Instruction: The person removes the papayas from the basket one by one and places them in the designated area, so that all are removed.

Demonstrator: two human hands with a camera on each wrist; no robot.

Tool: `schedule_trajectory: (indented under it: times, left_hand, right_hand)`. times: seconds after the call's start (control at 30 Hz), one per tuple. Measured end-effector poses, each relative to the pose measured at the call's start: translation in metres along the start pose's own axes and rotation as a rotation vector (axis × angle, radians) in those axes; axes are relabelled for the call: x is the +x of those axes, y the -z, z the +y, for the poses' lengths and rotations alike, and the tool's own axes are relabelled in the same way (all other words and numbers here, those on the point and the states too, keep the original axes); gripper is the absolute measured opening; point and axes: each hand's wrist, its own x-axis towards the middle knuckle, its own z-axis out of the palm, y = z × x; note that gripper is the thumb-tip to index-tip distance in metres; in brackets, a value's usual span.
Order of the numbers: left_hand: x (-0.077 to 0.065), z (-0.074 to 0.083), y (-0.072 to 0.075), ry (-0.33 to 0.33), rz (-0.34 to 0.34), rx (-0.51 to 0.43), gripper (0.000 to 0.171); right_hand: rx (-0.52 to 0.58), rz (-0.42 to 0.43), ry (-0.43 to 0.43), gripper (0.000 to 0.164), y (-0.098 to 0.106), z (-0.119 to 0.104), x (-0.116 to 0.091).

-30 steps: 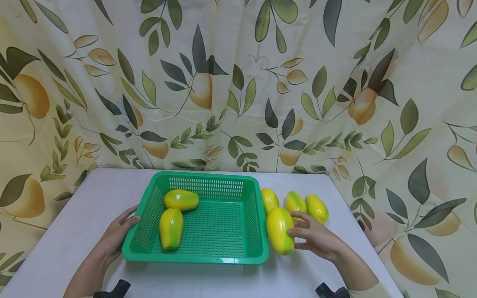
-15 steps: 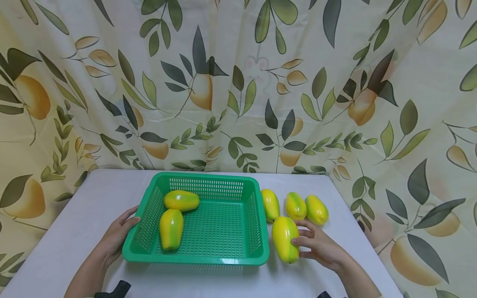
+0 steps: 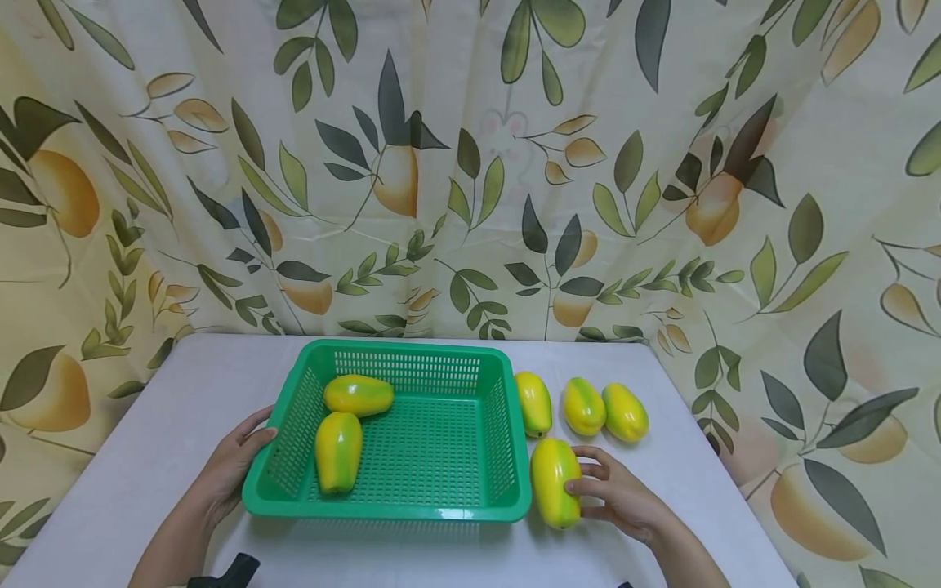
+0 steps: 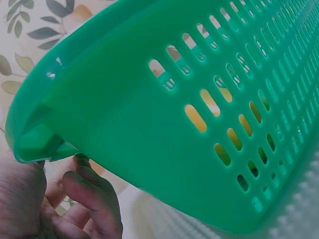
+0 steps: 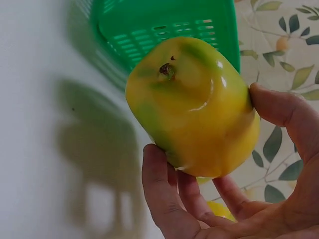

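Note:
A green plastic basket (image 3: pixel 494 490) with slotted walls stands on the table, two yellow-green papayas (image 3: pixel 359 395) lying in its left part. My left hand (image 3: pixel 229 465) holds its left rim, and in the left wrist view fingers (image 4: pixel 94 196) curl beneath the rim's edge. Just off the basket's right front corner, my right hand (image 3: pixel 617 494) grips another papaya (image 3: pixel 555 483) between thumb and fingers. The right wrist view shows this papaya (image 5: pixel 192 109) stem end toward the camera, its shadow apart from it on the white surface.
Behind the right hand, one papaya (image 3: pixel 532 404) lies close along the basket's right wall. Two more papayas (image 3: pixel 584 406) sit side by side farther right. A white cloth covers the table (image 3: pixel 367 559); a leaf-patterned curtain (image 3: pixel 470 269) hangs behind it.
My right hand has brought its papaya toward the table's front, first drifting right, then slightly back left toward the basket. The left hand and basket keep their place.

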Motion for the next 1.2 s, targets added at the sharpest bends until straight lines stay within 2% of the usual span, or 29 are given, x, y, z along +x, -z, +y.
schedule_trajectory:
  times: [0.23, 0.43, 0.77, 1.2]
  left_hand:
    - [0.001, 0.001, 0.0, 0.004, 0.0, -0.003, 0.07]
    - [0.001, 0.0, 0.0, 0.009, -0.001, 0.002, 0.07]
    - [0.001, -0.002, 0.0, 0.011, 0.003, 0.0, 0.07]
    - [-0.001, -0.001, -0.001, 0.009, 0.005, 0.028, 0.073]
  right_hand:
    - [0.031, 0.017, -0.02, 0.076, -0.002, 0.008, 0.003]
    - [0.014, 0.052, -0.019, 0.078, -0.004, 0.014, 0.004]
    - [-0.02, 0.177, -0.047, 0.072, -0.011, 0.014, 0.007]
    - [0.016, 0.196, -0.088, 0.073, -0.011, 0.016, 0.008]
